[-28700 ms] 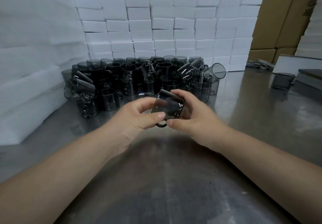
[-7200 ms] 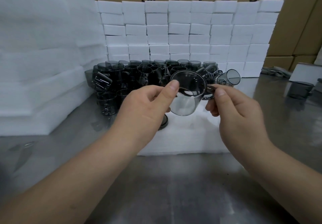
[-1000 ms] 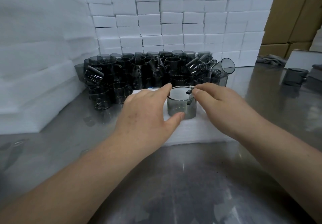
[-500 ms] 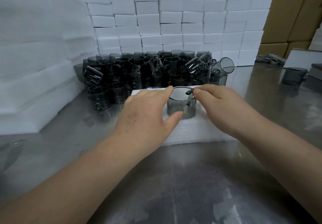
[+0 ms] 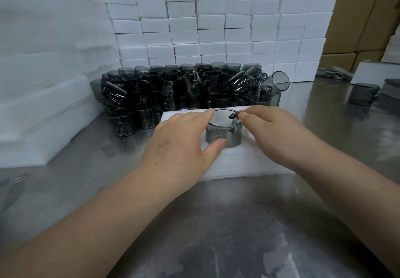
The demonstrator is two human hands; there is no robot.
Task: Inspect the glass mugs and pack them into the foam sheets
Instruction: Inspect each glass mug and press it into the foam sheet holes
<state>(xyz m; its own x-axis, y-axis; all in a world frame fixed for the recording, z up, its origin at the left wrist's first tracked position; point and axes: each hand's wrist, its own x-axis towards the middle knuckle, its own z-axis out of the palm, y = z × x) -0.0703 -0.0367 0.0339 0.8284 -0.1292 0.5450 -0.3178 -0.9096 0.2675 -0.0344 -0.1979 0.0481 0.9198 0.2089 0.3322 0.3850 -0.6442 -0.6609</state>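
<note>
Filling the upper half of the frame, stacked white foam blocks (image 5: 225,29) rise behind a heap of smoky glass mugs (image 5: 184,89) on the steel table (image 5: 216,223), with a white foam sheet (image 5: 244,161) lying flat at centre. On that sheet stands one upright smoky glass mug (image 5: 224,131); the left hand (image 5: 184,145) cups its left side, thumb against the wall and forefinger at the rim. The right hand (image 5: 279,135) pinches its rim beside the dark handle (image 5: 232,116).

smoky glass mug (image 5: 224,134), upright on foam sheet (image 5: 244,161)
</note>
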